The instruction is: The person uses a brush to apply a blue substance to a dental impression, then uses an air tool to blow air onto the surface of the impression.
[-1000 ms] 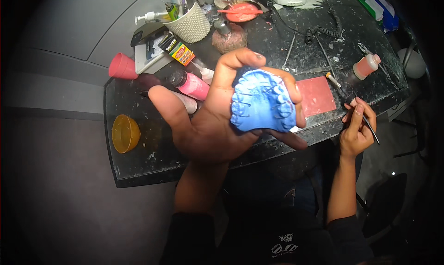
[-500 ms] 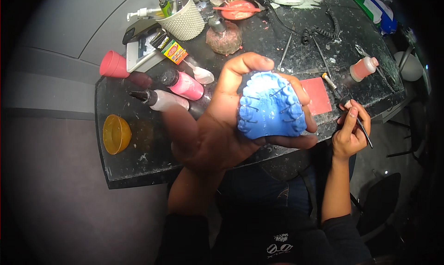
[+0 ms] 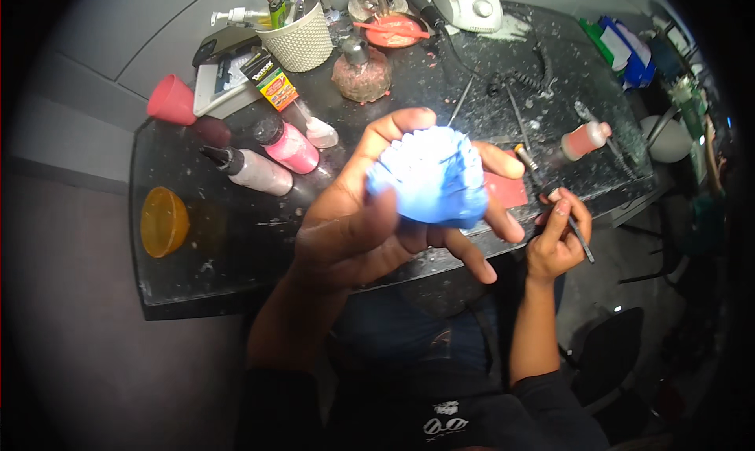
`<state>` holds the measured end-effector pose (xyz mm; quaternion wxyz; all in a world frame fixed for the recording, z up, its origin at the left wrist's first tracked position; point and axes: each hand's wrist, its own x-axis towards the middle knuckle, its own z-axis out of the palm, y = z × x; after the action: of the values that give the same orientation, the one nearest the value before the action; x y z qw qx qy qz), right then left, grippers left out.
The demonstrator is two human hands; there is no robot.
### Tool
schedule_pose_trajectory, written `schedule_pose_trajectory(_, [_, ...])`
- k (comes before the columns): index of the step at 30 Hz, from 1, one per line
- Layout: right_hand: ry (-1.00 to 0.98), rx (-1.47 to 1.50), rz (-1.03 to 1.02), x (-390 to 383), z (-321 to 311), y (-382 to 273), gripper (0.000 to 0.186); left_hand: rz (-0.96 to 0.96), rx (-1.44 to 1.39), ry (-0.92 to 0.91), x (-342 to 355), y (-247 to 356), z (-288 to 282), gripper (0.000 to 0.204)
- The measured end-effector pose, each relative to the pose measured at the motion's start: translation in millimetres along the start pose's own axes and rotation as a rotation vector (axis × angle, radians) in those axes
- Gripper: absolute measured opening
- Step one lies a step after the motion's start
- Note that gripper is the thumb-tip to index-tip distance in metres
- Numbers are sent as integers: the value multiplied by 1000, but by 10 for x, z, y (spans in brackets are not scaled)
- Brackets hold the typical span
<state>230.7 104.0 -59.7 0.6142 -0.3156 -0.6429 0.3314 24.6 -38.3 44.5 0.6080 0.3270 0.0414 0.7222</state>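
Note:
A blue dental model [image 3: 434, 185] with a row of teeth along its top is gripped between the fingers and thumb of my left hand [image 3: 346, 235], held up over the bench. Its upper part is washed out by glare and its lower edge is blurred. Low at the right, by the bench's front edge, my right hand [image 3: 557, 242] has its fingers closed round a thin black-handled tool [image 3: 580, 237]. The tool's working end is hard to make out. Behind the model lies a flat pink sheet [image 3: 506, 190], partly covered by my left fingers.
On the dark bench [image 3: 228, 282] stand a yellow bowl [image 3: 164, 223], a white-pink bottle [image 3: 259, 173], a pink bottle [image 3: 289, 146] and a red cup [image 3: 171, 99]. Farther back are a woven basket [image 3: 303, 42] and a red-rimmed dish [image 3: 393, 31]. A small bottle [image 3: 586, 140] stands at right.
The blue model has tipped, so its wired palate side no longer faces up plainly. My left thumb has come onto its near left side. The whole view has shifted somewhat.

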Motion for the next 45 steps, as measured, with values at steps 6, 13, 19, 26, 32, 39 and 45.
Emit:
schedule_pose_trajectory(6, [-27,30,-29,-30,10,24,18,25,66,-59,-12,-29,-34,79])
schedule_pose_trajectory(13, [-24,12,-69,-15,12,23,18,-110,104,-127,-12,113,24,81])
schedule_pose_trajectory(19, [-32,-29,-37,2,-29,36,18,-75,116,-118,-3,124,51,77])
schedule_pose_trajectory(26, [-21,-16,-38,-1,-17,53,18,-100,101,-139,1,146,38,77])
schedule_pose_trajectory(32, [-8,-14,-41,-3,13,13,18,-88,113,-113,-6,141,56,75])
schedule_pose_trajectory(39, [-24,-42,-56,-1,-10,26,17,-71,104,-107,-10,104,32,72])
schedule_pose_trajectory(45, [-17,-43,-77,-2,2,33,17,-57,87,-36,-26,91,54,73])
